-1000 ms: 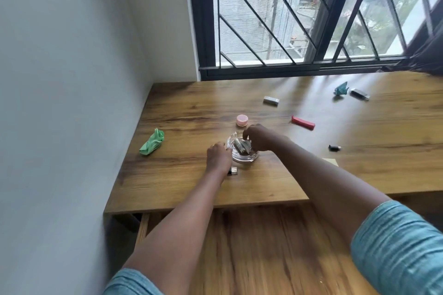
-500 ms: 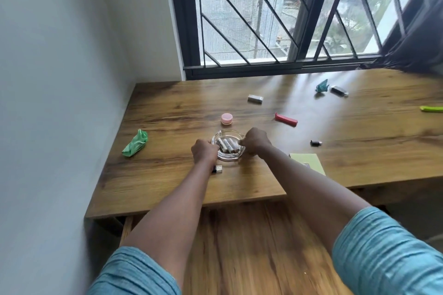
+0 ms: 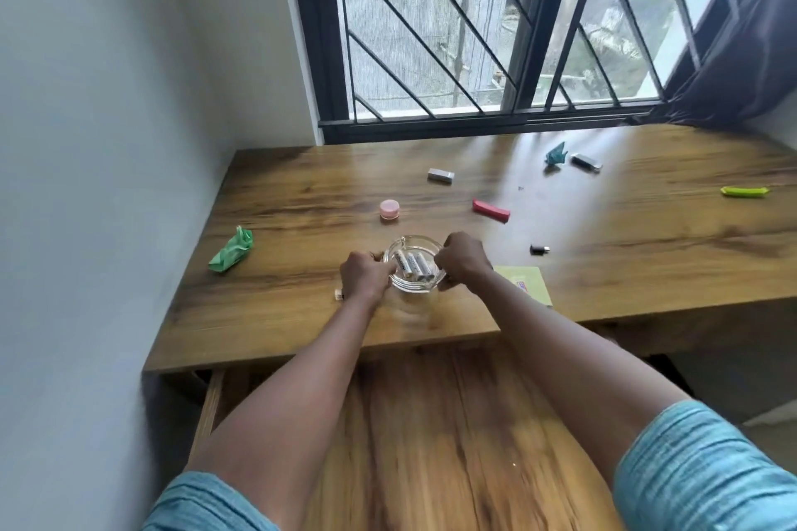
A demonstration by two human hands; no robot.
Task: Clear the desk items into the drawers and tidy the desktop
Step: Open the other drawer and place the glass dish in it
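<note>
A clear glass dish [image 3: 412,248] with a few batteries [image 3: 413,264] in it sits near the front of the wooden desk [image 3: 302,194]. My left hand [image 3: 364,277] grips its left rim and my right hand [image 3: 461,258] grips its right rim. Below the desk edge an open drawer [image 3: 431,423] shows its wooden bottom. A small white item [image 3: 339,294] lies partly hidden by my left wrist.
Scattered on the desk: a green wrapper [image 3: 231,250], pink jar [image 3: 389,209], silver block [image 3: 440,175], red bar [image 3: 491,210], small black plug [image 3: 539,248], teal paper figure [image 3: 555,153], grey stick [image 3: 585,162], lime clip [image 3: 745,191], yellow-green notepad [image 3: 526,282]. Wall at left, barred window behind.
My right hand moved from above the dish to its right rim, and my left hand closed on the left rim. The view shifted, bringing the lime clip and notepad into sight.
</note>
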